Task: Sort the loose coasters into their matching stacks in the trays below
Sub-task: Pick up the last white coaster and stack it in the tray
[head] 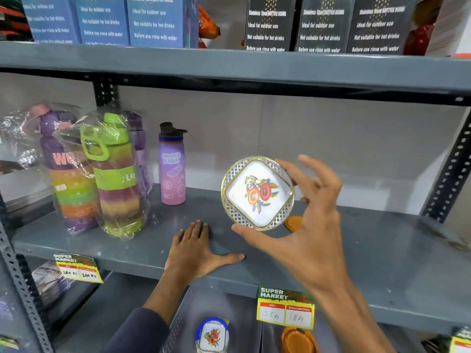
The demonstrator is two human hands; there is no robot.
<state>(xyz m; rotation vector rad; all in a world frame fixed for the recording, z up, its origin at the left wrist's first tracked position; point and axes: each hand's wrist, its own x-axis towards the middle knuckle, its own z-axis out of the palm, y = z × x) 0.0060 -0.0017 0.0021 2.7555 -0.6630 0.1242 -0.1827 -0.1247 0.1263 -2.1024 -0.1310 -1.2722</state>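
Note:
My right hand (309, 226) holds up a round white coaster (257, 193) with a gold lattice rim and a red flower print, pinched between thumb and fingers above the grey shelf (382, 263). Behind it an orange coaster (293, 223) lies on the shelf, partly hidden. My left hand (196, 250) rests flat on the shelf's front, fingers spread, holding nothing. On the level below, a stack of flowered coasters with a blue rim (212, 335) stands in a mesh tray (179, 319), and a stack of orange coasters (298, 340) sits to its right.
Wrapped rainbow bottles (112, 174) and a pink-purple bottle (172, 166) stand at the shelf's left. Boxed bottles (321, 26) line the shelf above. Price tags (286, 308) hang on the shelf's front edge. A perforated upright (451, 169) stands at the right.

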